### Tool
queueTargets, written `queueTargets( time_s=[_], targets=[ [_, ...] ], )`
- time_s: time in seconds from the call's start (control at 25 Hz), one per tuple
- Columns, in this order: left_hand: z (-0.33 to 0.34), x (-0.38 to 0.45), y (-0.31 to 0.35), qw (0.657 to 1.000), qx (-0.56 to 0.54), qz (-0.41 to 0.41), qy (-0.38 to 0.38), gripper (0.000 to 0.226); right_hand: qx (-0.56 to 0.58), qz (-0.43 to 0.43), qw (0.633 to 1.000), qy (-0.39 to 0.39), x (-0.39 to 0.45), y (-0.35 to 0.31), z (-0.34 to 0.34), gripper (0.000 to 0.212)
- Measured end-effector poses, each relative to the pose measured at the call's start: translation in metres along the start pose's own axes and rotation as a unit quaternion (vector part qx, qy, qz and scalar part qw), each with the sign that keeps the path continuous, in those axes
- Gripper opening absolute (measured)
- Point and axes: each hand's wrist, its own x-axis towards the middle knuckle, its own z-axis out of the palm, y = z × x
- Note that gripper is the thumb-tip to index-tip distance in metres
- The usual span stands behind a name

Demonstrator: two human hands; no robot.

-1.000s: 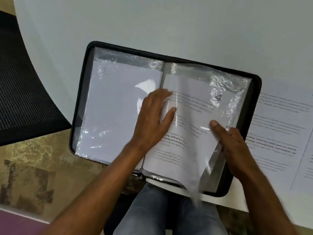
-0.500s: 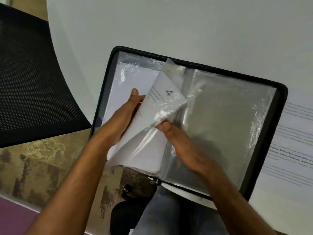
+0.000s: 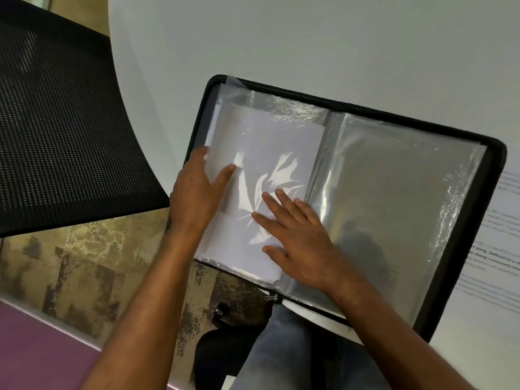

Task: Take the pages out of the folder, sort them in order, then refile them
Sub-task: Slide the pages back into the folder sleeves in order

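Observation:
A black zip folder [image 3: 493,209] lies open on the white table, hanging over its near edge. Its left side holds a clear sleeve with a white page [image 3: 270,142] inside, blank side up. The right-hand sleeve [image 3: 394,192] looks empty and grey. My left hand [image 3: 197,192] rests flat at the left edge of the filled sleeve, fingers straight. My right hand [image 3: 298,235] presses flat on the lower part of the same sleeve, fingers spread. Loose printed pages [image 3: 495,249] lie on the table to the right of the folder.
A black mesh chair [image 3: 64,122] stands to the left of the round white table [image 3: 309,38]. Patterned carpet and a purple strip show below. My knees in jeans [image 3: 281,347] sit under the folder's near edge.
The sleeve with the page marked 4 has been turned over from the right side to the left. Both hands have gone from holding it to lying flat on it.

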Motion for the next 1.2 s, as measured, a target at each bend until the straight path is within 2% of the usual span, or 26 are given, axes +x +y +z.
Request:
queueTargets(
  time_s=[0.16, 0.28, 0.4, 0.56, 0.68, 0.92, 1.08, 1.2],
  targets=[
    [0.025, 0.001, -0.008, 0.990, 0.101, 0.032, 0.089, 0.081, 0.027, -0.003, 1.000, 0.014, -0.001, 0.001, -0.001, 0.061],
    [0.036, -0.003, -0.007, 0.973, 0.162, 0.071, 0.145, 0.083, 0.102, 0.009, 0.991, 0.089, -0.006, 0.002, -0.003, 0.051],
    [0.052, -0.018, 0.008, 0.973, 0.148, 0.148, 0.095, 0.074, 0.131, 0.023, 0.969, 0.208, -0.020, 0.006, -0.007, 0.048],
    [0.090, -0.054, 0.042, 0.944, 0.155, 0.291, -0.010, 0.064, 0.122, 0.128, 0.939, 0.296, -0.054, 0.030, -0.011, 0.050],
    [0.113, -0.071, 0.068, 0.935, 0.132, 0.325, -0.053, 0.059, 0.095, 0.180, 0.927, 0.315, -0.085, 0.059, -0.020, 0.051],
    [0.146, -0.077, 0.108, 0.908, 0.136, 0.382, -0.103, 0.058, 0.101, 0.213, 0.919, 0.317, -0.122, 0.083, -0.045, 0.054],
    [0.167, -0.084, 0.145, 0.886, 0.132, 0.428, -0.118, 0.057, 0.153, 0.247, 0.882, 0.371, -0.143, 0.094, -0.065, 0.051],
    [0.187, -0.093, 0.185, 0.875, 0.119, 0.451, -0.130, 0.058, 0.137, 0.277, 0.860, 0.405, -0.169, 0.115, -0.082, 0.050]
  ],
)
